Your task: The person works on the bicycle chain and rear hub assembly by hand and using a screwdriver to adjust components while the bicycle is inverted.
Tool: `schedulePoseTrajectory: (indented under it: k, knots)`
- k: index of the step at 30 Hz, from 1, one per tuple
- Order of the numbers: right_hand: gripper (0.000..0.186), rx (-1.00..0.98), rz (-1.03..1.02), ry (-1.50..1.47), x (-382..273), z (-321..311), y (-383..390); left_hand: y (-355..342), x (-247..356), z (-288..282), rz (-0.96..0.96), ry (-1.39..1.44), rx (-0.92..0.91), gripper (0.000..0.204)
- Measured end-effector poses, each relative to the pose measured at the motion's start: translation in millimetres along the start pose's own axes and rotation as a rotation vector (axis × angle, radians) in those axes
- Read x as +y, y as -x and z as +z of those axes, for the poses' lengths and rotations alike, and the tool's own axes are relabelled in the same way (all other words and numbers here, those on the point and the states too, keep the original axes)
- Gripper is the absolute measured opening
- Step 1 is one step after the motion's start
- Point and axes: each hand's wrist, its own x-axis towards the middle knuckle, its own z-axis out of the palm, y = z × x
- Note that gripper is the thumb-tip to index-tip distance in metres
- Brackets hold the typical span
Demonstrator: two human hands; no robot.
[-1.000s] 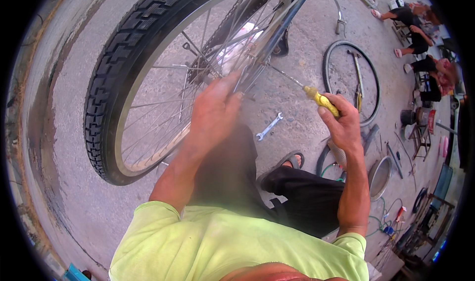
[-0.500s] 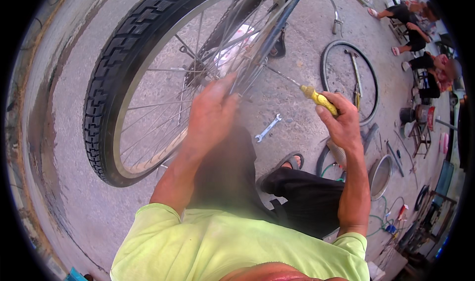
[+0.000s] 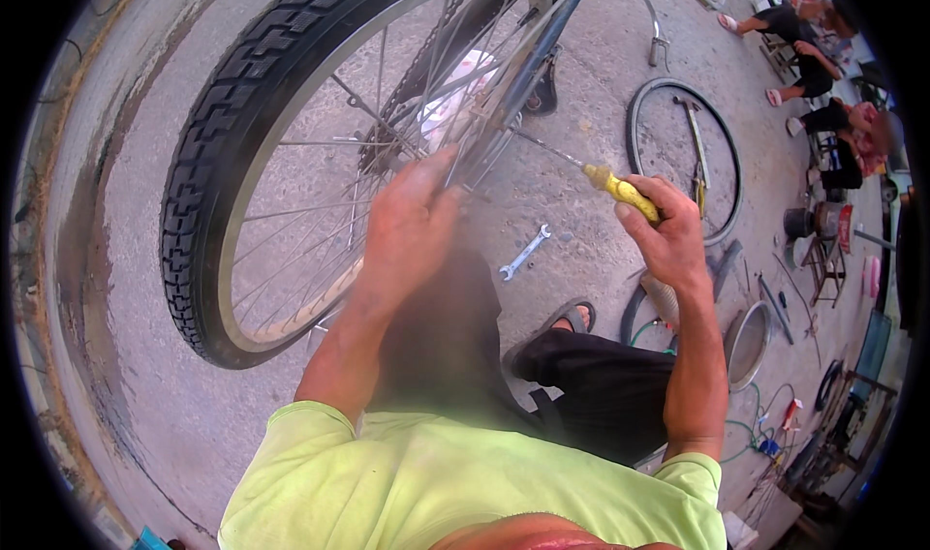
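A bicycle wheel with a black knobbly tyre (image 3: 199,172) and thin spokes fills the upper left. By the hub and the dark frame tube (image 3: 542,56), my left hand (image 3: 412,226) is closed. Its fingertips are partly hidden there, and what they grip cannot be made out. My right hand (image 3: 668,235) is wrapped round the yellow handle of a screwdriver (image 3: 615,189). The thin shaft slants up and left, its tip by the frame tubes near the hub. On the ground between my arms lies a double-ended open spanner (image 3: 525,253).
A loose tyre (image 3: 635,143) lies to the right, with a hammer (image 3: 695,138) inside its ring. A metal basin (image 3: 748,347), hoses and tools are strewn at the right. Seated people (image 3: 804,42) are at the upper right. My sandalled foot (image 3: 572,318) is below the spanner.
The screwdriver and the wheel have shifted very slightly left in the picture. Both hands keep nearly the same place and hold.
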Motion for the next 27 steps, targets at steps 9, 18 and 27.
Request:
schedulePoseTrajectory:
  k: [9, 18, 27]
  knots:
    - [0.028, -0.024, 0.006, 0.031, -2.6, -1.3, -2.2, 0.0, 3.0, -1.4, -0.017, -0.022, -0.013, 0.043]
    - [0.028, -0.017, -0.021, 0.024, -2.9, -1.3, -2.5, -0.1, 4.7, -2.4, -0.013, -0.039, -0.017, 0.043]
    - [0.031, -0.006, -0.074, 0.066, -9.6, -0.9, -7.0, 0.7, 2.7, -1.7, -0.012, -0.052, -0.008, 0.043]
